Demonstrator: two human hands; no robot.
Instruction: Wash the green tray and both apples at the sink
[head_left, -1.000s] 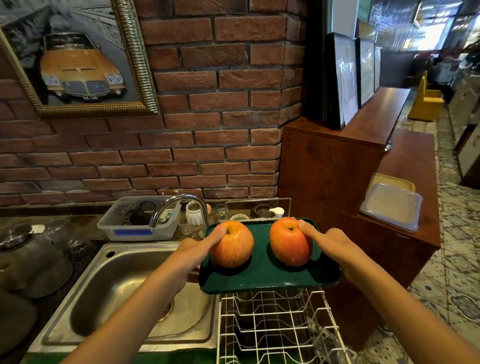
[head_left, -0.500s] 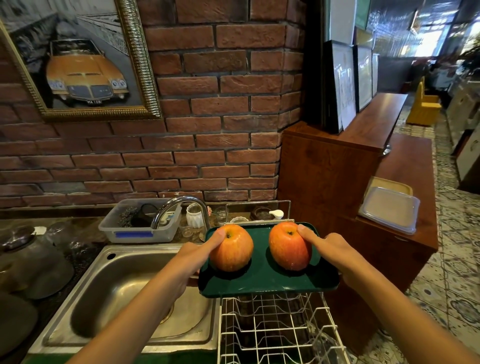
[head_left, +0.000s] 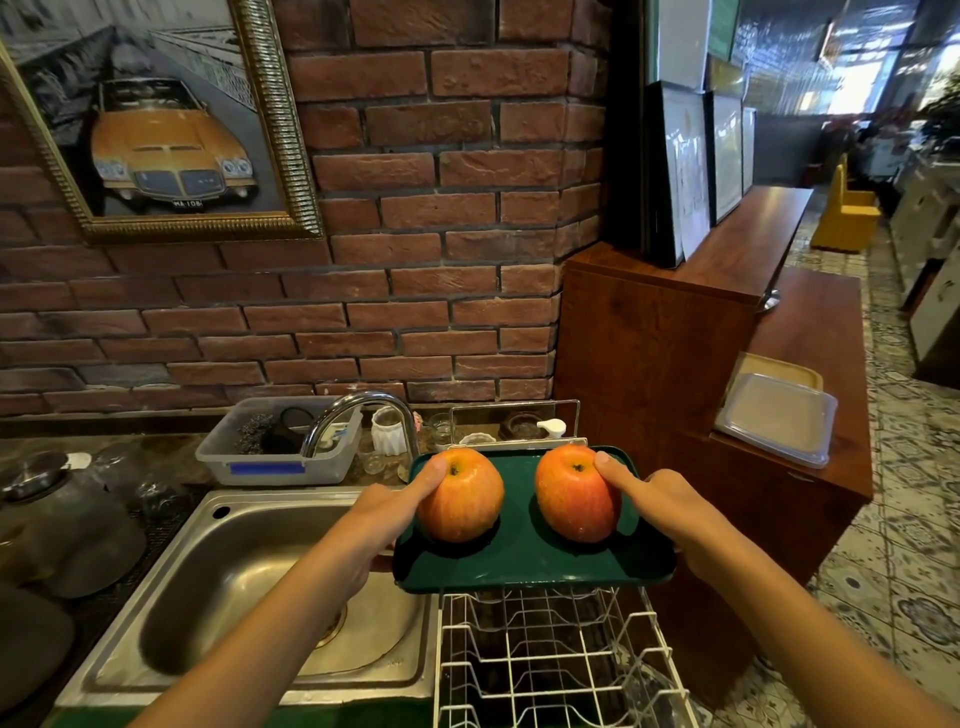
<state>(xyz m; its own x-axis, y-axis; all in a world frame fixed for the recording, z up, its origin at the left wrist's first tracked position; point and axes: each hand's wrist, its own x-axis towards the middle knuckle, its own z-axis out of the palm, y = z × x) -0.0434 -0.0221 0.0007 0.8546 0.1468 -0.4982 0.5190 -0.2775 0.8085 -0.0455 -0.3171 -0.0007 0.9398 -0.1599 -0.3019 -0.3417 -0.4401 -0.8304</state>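
Above the white wire dish rack (head_left: 550, 660), just right of the steel sink (head_left: 249, 587), the green tray (head_left: 524, 564) is held level with two apples on it. The left hand (head_left: 384, 512) grips the tray's left edge, thumb pressing the left apple (head_left: 460, 496); the right hand (head_left: 660, 501) grips the right edge, thumb on the right apple (head_left: 574, 493). A faucet (head_left: 363, 415) arches behind the sink.

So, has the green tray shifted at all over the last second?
No. The tray still sits just right of the faucet, its near edge over the far end of the drying rack, as before.
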